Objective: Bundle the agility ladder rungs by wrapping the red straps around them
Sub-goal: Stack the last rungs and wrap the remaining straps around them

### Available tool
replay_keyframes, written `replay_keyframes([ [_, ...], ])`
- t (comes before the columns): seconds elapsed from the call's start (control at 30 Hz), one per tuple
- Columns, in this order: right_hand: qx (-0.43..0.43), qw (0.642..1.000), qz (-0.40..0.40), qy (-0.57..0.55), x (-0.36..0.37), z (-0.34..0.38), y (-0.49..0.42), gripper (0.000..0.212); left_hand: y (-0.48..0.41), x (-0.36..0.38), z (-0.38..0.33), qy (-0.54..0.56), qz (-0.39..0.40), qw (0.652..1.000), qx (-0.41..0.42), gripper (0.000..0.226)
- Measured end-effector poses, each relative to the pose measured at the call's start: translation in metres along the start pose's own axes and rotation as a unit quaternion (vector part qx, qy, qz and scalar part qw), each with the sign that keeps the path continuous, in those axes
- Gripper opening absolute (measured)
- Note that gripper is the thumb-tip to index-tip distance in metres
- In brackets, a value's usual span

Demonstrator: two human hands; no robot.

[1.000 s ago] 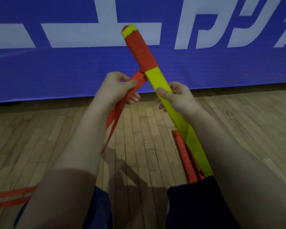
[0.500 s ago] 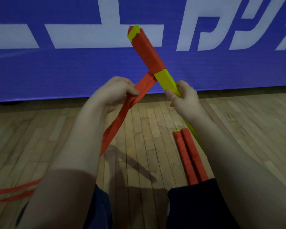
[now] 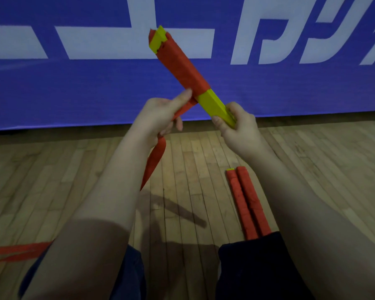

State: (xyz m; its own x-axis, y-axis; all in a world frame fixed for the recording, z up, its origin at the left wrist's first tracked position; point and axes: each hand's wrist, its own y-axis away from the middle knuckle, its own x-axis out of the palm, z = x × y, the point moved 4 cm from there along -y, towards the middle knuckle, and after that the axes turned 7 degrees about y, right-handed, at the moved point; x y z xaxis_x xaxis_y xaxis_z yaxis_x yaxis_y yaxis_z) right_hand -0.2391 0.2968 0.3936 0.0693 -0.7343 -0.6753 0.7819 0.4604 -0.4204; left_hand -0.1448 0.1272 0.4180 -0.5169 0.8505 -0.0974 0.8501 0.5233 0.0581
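Wrapping well here means keeping tension. The left hand (image 3: pixel 160 118) pinches the red strap (image 3: pixel 155 161) close to where it meets the yellow rungs (image 3: pixel 214 105), its thumb reaching up against the edge of the wound section. The right hand (image 3: pixel 236 124) curls round the stack's bare lower end and holds it tilted up before the blue banner (image 3: pixel 74 89). Each new turn should slightly overlap the last and work down toward the right hand, which would need to slide lower. Whether the slack trailing to the floor (image 3: pixel 74 169) is twisted is hard to tell; flattening it first seems wise.
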Motion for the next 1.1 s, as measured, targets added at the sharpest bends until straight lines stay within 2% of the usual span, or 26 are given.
replay_keyframes([
  [0.13, -0.008, 1.000, -0.004, 0.022, 0.001, 0.000, -0.001, 0.027, -0.001, 0.002, 0.001, -0.002, 0.040, 0.999, 0.025, 0.032],
  [0.2, -0.001, 1.000, -0.003, 0.015, 0.003, 0.001, 0.000, 0.027, -0.001, 0.002, 0.001, 0.015, 0.042, 0.999, 0.024, 0.031],
  [0.33, -0.005, 0.999, -0.004, 0.040, 0.006, 0.004, 0.000, 0.026, -0.008, -0.003, 0.003, -0.093, -0.014, 0.993, 0.077, 0.030],
  [0.5, -0.006, 0.995, -0.008, 0.095, 0.001, 0.008, 0.001, 0.030, -0.004, -0.005, 0.004, 0.004, -0.057, 0.995, 0.078, 0.028],
  [0.7, -0.047, 0.989, -0.027, 0.137, 0.007, 0.014, 0.005, 0.028, -0.002, 0.006, 0.002, 0.010, -0.036, 0.997, 0.072, 0.030],
  [0.83, -0.117, 0.970, -0.068, 0.204, 0.013, 0.023, 0.006, 0.024, 0.001, 0.008, -0.003, 0.001, -0.052, 0.994, 0.094, 0.027],
  [0.97, -0.134, 0.946, -0.114, 0.271, 0.026, 0.034, 0.009, 0.013, 0.003, 0.010, -0.009, 0.013, -0.094, 0.993, 0.074, 0.019],
  [1.0, -0.125, 0.942, -0.116, 0.289, 0.029, 0.036, 0.010, 0.017, 0.004, 0.010, -0.010, 0.031, -0.103, 0.992, 0.065, 0.019],
  [1.1, -0.120, 0.922, -0.127, 0.346, 0.036, 0.043, 0.013, 0.032, 0.004, 0.006, -0.008, 0.025, -0.152, 0.986, 0.058, 0.039],
])
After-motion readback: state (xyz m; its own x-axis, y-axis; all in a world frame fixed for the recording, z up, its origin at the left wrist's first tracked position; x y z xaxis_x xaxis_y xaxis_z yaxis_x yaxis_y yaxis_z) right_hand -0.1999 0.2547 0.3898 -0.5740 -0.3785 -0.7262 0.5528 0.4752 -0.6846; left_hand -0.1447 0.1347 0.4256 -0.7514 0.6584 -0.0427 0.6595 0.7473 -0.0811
